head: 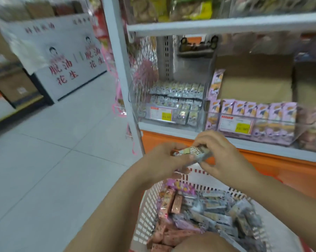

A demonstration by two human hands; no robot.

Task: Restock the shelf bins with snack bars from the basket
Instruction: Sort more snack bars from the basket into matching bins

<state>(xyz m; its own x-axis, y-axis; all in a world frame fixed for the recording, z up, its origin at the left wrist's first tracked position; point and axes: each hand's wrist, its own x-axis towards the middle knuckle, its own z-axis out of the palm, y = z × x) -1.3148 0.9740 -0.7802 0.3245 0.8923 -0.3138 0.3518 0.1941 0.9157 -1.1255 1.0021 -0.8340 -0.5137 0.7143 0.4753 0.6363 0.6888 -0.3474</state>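
Both hands hold a small bunch of grey snack bars (193, 154) above the basket. My left hand (162, 160) grips the bunch from the left; my right hand (224, 155) pinches it from the right and above. Below them a white slotted basket (148, 206) holds several grey, pink and brown bars (208, 217). On the shelf ahead, a clear bin (173, 104) with a price tag holds rows of grey bars. To its right a second clear bin (259, 122) holds pink bars.
The white shelf upright (121, 70) stands left of the bins, with an orange base panel (280, 168) below the shelf. Brown cardboard (253, 79) sits behind the pink bars. An upper shelf (226, 24) carries bagged snacks. A white display box with red characters (62, 57) stands across the tiled aisle.
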